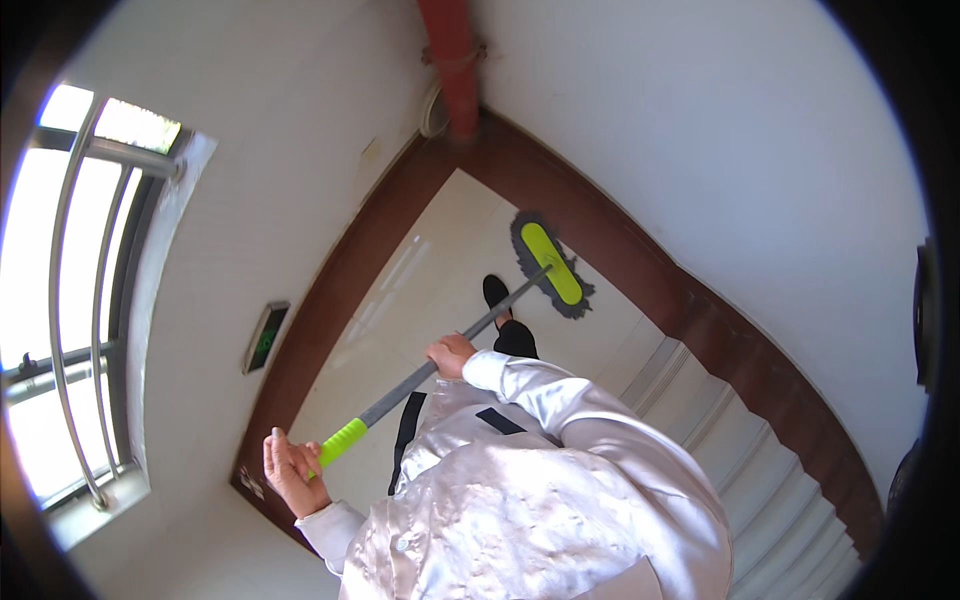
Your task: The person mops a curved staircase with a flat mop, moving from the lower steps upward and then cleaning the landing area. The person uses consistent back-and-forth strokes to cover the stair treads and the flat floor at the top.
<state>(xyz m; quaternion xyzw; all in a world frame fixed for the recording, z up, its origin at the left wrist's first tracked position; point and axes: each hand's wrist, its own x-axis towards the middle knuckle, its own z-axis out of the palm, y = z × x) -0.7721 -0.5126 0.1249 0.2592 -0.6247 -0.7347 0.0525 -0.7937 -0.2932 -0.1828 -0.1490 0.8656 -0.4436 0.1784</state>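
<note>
A dust mop with a lime-green head plate (551, 262) and dark grey fringe lies on the pale tiled floor, its fringe against the brown skirting on the right. Its grey pole (397, 397) runs down to the lower left and ends in a lime-green grip (341, 444). My right hand (451, 355) is closed around the middle of the pole. At the grip's end is my left hand (296, 469), with some fingers curled at the grip and at least one finger extended. A black shoe (495, 291) shows beside the pole, near the mop head.
Stairs (735, 450) lie at the lower right. A red pipe (454, 75) stands in the far corner, and brown skirting (337, 277) edges both walls. On the left are a window with metal bars (60, 300) and a small wall-mounted sign (266, 337) low on the wall.
</note>
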